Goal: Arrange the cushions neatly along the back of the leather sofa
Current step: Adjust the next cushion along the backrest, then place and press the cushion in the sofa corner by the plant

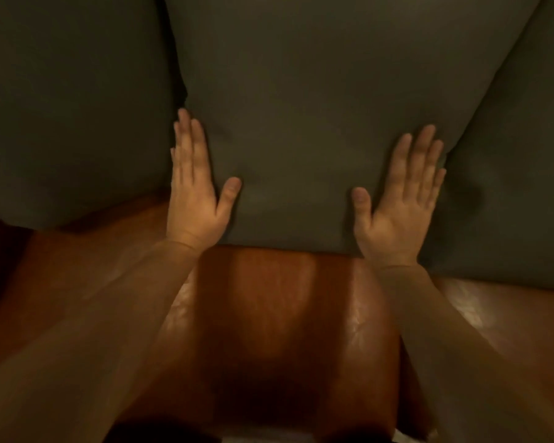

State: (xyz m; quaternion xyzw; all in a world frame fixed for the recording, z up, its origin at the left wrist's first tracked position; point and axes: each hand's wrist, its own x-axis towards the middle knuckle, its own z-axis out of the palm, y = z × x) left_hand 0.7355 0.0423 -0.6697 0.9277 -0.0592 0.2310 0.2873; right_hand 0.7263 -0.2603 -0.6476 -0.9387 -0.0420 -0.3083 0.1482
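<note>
With both the left hand and right hand flat, fingers straight, on the middle cushion, press evenly toward twelve o'clock, seating it square between its neighbours.

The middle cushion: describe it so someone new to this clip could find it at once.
On the brown leather sofa, three dark grey-green cushions stand against the back. The middle cushion is the one whose lower corners the left hand and right hand press with flat fingers; its neighbours are untouched.
</note>
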